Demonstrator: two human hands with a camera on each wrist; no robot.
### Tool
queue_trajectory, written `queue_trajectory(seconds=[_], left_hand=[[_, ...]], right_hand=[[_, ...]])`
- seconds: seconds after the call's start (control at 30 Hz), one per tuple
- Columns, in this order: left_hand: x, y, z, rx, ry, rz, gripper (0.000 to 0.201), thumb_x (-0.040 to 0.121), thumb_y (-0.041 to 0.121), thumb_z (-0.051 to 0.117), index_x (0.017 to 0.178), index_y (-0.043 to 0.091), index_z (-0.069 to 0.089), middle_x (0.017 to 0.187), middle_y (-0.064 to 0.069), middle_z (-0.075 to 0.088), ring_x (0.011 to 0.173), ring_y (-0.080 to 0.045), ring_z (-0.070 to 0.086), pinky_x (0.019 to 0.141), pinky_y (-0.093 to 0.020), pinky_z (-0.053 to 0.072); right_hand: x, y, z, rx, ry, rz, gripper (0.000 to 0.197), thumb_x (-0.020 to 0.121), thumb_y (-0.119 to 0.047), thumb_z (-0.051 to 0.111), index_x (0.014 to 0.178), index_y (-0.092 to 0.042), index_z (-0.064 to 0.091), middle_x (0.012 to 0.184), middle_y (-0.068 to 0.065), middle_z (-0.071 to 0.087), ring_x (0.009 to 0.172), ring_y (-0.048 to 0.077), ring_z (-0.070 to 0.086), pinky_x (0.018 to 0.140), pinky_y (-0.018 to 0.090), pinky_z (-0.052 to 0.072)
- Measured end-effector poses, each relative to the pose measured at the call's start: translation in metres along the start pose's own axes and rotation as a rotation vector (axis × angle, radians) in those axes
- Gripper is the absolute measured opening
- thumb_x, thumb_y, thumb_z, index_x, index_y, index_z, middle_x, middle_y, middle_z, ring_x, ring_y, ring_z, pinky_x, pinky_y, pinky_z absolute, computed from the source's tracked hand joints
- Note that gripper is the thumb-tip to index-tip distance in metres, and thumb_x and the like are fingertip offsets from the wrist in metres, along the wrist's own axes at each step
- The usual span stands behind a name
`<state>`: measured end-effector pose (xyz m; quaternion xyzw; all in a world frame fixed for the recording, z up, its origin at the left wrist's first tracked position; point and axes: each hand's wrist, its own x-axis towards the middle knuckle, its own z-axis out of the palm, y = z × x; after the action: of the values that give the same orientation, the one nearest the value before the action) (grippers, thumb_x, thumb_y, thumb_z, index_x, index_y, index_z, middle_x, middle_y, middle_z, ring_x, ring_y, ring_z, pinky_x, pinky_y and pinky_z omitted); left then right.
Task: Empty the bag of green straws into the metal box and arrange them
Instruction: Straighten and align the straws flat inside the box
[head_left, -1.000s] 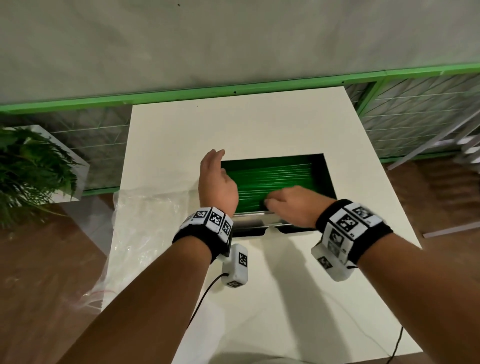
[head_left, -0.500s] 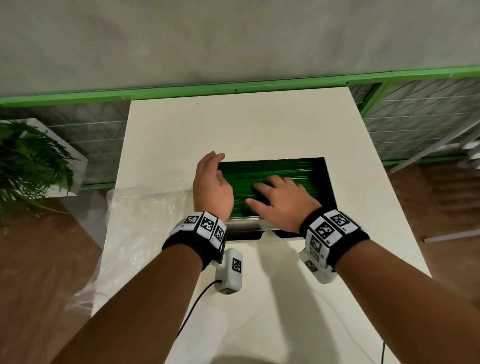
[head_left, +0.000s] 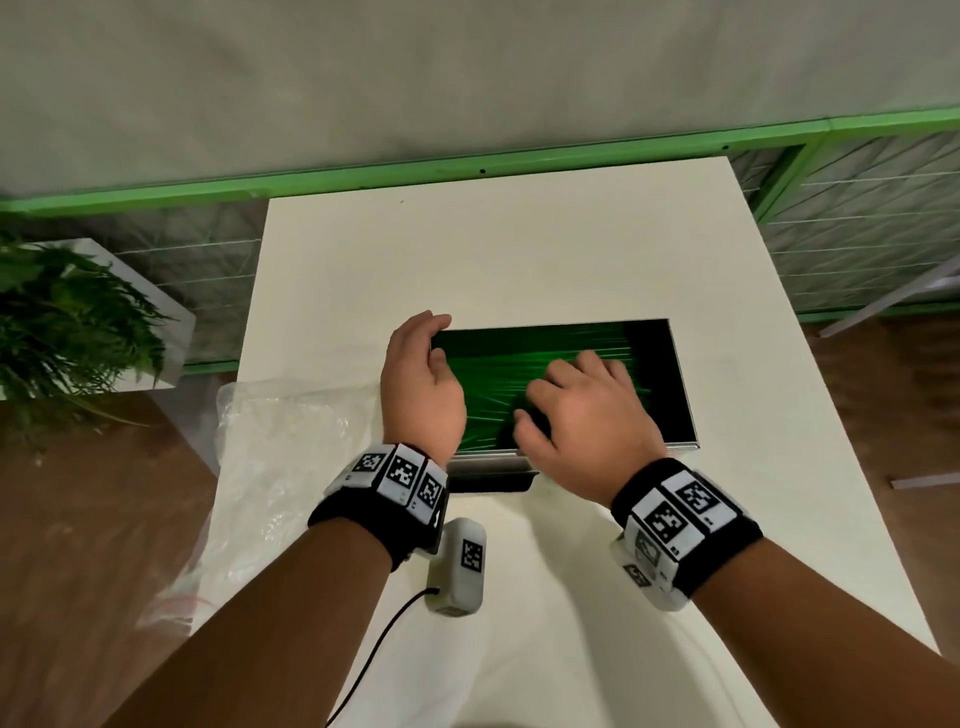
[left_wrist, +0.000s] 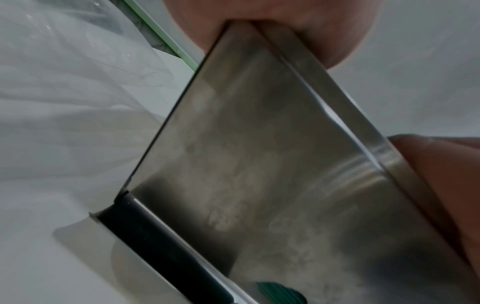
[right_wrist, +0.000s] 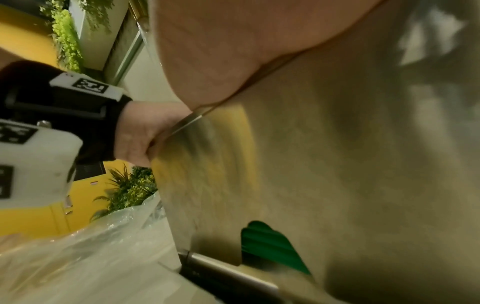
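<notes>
The metal box (head_left: 488, 457) sits in the middle of the white table (head_left: 519, 249), full of green straws (head_left: 498, 374) lying lengthwise. My left hand (head_left: 434, 343) grips the box's left end, fingers over the far corner and thumb inside. In the left wrist view the steel wall (left_wrist: 259, 164) fills the frame, with a fingertip (left_wrist: 285, 20) on its rim. My right hand (head_left: 566, 389) rests palm down on the straws with fingers spread, holding nothing. The right wrist view shows the blurred box wall (right_wrist: 337, 164) and straws (right_wrist: 267, 246) through a notch.
The emptied clear plastic bag (head_left: 291, 467) lies crumpled over the table's left edge, beside the box. A potted fern (head_left: 67, 322) stands off the table to the left. A green-framed mesh fence (head_left: 857, 218) runs behind and to the right.
My right hand has slid from the box's front edge out onto the straws, moving right and farther in. My left hand stays on the box's left end.
</notes>
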<state>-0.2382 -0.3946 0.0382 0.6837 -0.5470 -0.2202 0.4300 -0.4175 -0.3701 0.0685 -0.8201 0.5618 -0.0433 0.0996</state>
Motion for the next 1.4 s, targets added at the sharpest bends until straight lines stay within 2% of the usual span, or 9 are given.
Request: queue_trajectory(seconds=[0.13, 0.23, 0.3, 0.47, 0.73, 0.9, 1.0, 1.17, 1.4], left_hand=[[0.0, 0.0, -0.001, 0.0, -0.002, -0.004, 0.038, 0.099, -0.004, 0.044, 0.127, 0.011, 0.065, 0.137, -0.002, 0.057, 0.126, -0.005, 0.049, 0.105, -0.001, 0.029], [0.0, -0.001, 0.0, -0.02, 0.002, -0.025, 0.038, 0.098, -0.005, 0.045, 0.126, 0.011, 0.066, 0.136, -0.001, 0.057, 0.124, -0.004, 0.05, 0.102, 0.0, 0.029], [0.001, -0.001, 0.0, -0.029, 0.006, -0.029, 0.038, 0.098, -0.005, 0.046, 0.125, 0.012, 0.066, 0.134, -0.002, 0.058, 0.125, -0.008, 0.052, 0.103, -0.002, 0.031], [0.001, -0.002, 0.0, -0.038, 0.01, -0.027, 0.039, 0.096, -0.007, 0.047, 0.123, 0.012, 0.066, 0.131, -0.003, 0.058, 0.123, -0.012, 0.054, 0.103, -0.004, 0.034], [0.002, 0.0, -0.001, -0.053, 0.011, -0.039, 0.038, 0.096, -0.006, 0.047, 0.122, 0.013, 0.066, 0.127, -0.003, 0.057, 0.115, -0.01, 0.055, 0.099, -0.003, 0.035], [0.001, 0.001, 0.0, -0.058, 0.02, -0.054, 0.038, 0.095, -0.006, 0.047, 0.121, 0.013, 0.066, 0.127, -0.002, 0.056, 0.109, -0.005, 0.053, 0.096, -0.001, 0.034], [0.001, 0.003, -0.001, -0.06, 0.017, -0.067, 0.039, 0.094, -0.006, 0.047, 0.121, 0.014, 0.066, 0.128, 0.0, 0.055, 0.109, -0.006, 0.054, 0.097, -0.003, 0.035], [0.0, 0.006, -0.001, -0.09, 0.019, -0.096, 0.04, 0.095, -0.007, 0.045, 0.12, 0.015, 0.065, 0.13, 0.001, 0.053, 0.104, 0.0, 0.053, 0.094, 0.001, 0.035], [0.0, 0.008, -0.001, -0.082, 0.021, -0.101, 0.039, 0.096, -0.006, 0.044, 0.121, 0.015, 0.066, 0.131, 0.0, 0.053, 0.103, -0.001, 0.051, 0.09, 0.004, 0.034]], right_hand=[[0.009, 0.002, -0.004, 0.088, -0.249, 0.031, 0.034, 0.092, -0.052, 0.035, 0.079, -0.025, 0.051, 0.085, -0.002, 0.051, 0.093, 0.025, 0.054, 0.088, 0.043, 0.042], [0.009, 0.003, -0.004, 0.109, -0.226, 0.069, 0.033, 0.089, -0.052, 0.038, 0.084, -0.024, 0.055, 0.088, -0.002, 0.047, 0.093, 0.022, 0.046, 0.088, 0.044, 0.04], [0.005, 0.001, -0.003, 0.047, -0.141, 0.002, 0.036, 0.09, -0.051, 0.036, 0.075, -0.022, 0.051, 0.079, -0.004, 0.047, 0.083, 0.02, 0.047, 0.082, 0.041, 0.04], [0.012, 0.005, -0.005, 0.223, -0.32, -0.011, 0.069, 0.095, -0.07, 0.022, 0.063, -0.018, 0.054, 0.061, -0.001, 0.054, 0.06, 0.016, 0.054, 0.056, 0.032, 0.036], [0.012, 0.003, -0.004, 0.171, -0.299, -0.048, 0.067, 0.089, -0.071, 0.018, 0.098, -0.025, 0.065, 0.089, -0.003, 0.051, 0.088, 0.021, 0.053, 0.079, 0.039, 0.048], [0.025, -0.015, -0.007, 0.177, -0.245, -0.134, 0.023, 0.091, -0.029, 0.045, 0.1, -0.013, 0.059, 0.094, 0.001, 0.047, 0.087, 0.022, 0.042, 0.081, 0.042, 0.045], [0.038, -0.035, -0.007, 0.212, -0.36, -0.107, 0.016, 0.086, -0.015, 0.049, 0.1, -0.01, 0.057, 0.093, 0.004, 0.05, 0.092, 0.027, 0.049, 0.083, 0.043, 0.048], [0.049, -0.047, -0.007, 0.11, -0.49, -0.026, 0.045, 0.089, -0.027, 0.047, 0.132, -0.015, 0.051, 0.131, 0.008, 0.053, 0.118, 0.035, 0.044, 0.098, 0.047, 0.042], [0.058, -0.057, -0.009, -0.04, -0.614, 0.045, 0.051, 0.094, -0.043, 0.043, 0.143, -0.029, 0.049, 0.146, 0.01, 0.04, 0.134, 0.039, 0.03, 0.11, 0.054, 0.029]])
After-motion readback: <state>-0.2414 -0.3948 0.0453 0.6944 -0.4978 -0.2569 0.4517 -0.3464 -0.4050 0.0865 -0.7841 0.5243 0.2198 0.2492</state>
